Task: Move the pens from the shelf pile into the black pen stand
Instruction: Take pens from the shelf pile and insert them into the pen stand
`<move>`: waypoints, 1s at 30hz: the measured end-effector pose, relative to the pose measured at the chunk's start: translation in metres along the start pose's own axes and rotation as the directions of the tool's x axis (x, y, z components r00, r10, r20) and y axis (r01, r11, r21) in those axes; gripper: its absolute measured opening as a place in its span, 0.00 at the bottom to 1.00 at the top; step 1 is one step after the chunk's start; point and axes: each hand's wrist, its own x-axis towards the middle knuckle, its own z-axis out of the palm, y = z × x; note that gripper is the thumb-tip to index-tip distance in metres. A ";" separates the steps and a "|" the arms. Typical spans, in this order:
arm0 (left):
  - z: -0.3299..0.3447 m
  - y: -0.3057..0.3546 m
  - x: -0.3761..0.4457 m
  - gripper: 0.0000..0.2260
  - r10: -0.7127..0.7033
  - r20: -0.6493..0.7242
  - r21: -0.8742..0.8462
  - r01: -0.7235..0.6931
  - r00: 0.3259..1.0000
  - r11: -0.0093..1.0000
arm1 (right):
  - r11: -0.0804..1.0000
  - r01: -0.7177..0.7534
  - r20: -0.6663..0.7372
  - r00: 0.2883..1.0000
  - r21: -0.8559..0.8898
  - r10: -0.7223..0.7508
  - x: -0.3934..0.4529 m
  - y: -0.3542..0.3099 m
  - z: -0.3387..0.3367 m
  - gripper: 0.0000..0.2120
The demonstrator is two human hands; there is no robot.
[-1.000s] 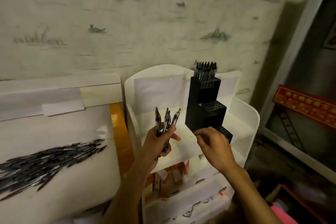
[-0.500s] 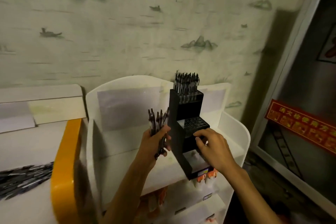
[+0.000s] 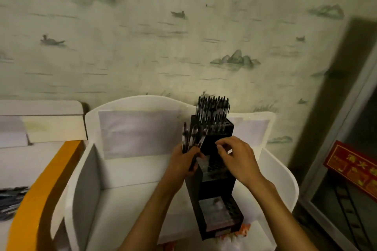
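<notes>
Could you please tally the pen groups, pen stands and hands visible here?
Pen groups: 3 (black-and-white bunch gripped by left hand, cluster standing in top tier, loose dark pile far left)
Black tiered plastic pen stands: 1
Hands: 2, including right hand
Total: 6

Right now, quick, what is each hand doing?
Left hand: grips a bunch of pens, tips up.
Right hand: fingers curled at the black pen stand; whether it pinches a pen cannot be told.

Pen pile (image 3: 12,199) cut by left edge; right hand (image 3: 237,160) hides stand's middle tier.
</notes>
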 end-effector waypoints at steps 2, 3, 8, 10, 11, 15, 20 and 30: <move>0.010 0.003 0.008 0.08 0.030 -0.049 -0.017 -0.031 0.998 0.999 | 0.998 0.005 0.008 1.000 0.055 -0.005 0.013 0.009 0.000 0.06; 0.014 0.005 0.012 0.07 0.051 -0.068 -0.020 -0.053 0.996 0.998 | 0.995 0.004 0.017 1.000 0.097 -0.005 0.020 0.013 0.001 0.06; 0.034 0.009 0.025 0.08 0.159 -0.110 0.024 -0.157 0.981 0.987 | 0.913 -0.019 0.080 0.997 0.408 -0.015 0.052 0.023 -0.003 0.05; 0.042 0.012 0.032 0.08 0.180 -0.126 0.030 -0.177 0.976 0.984 | 0.859 -0.035 0.122 0.992 0.511 -0.032 0.066 0.025 -0.004 0.06; 0.045 0.013 0.036 0.08 0.183 -0.139 0.025 -0.181 0.973 0.983 | 0.836 -0.052 0.141 0.990 0.546 -0.030 0.072 0.027 -0.005 0.06; 0.061 0.014 0.047 0.09 0.185 -0.173 0.002 -0.188 0.967 0.982 | 0.691 -0.163 0.203 0.979 0.704 0.025 0.088 0.034 -0.010 0.03; 0.065 0.013 0.059 0.11 0.161 -0.267 0.064 -0.150 0.950 0.987 | 0.586 -0.227 0.190 0.974 0.778 0.126 0.109 0.042 -0.012 0.06; 0.046 0.004 0.060 0.08 0.080 -0.278 0.058 -0.066 0.957 0.996 | 0.911 0.179 -0.208 0.972 0.372 -0.107 0.165 0.063 -0.020 0.06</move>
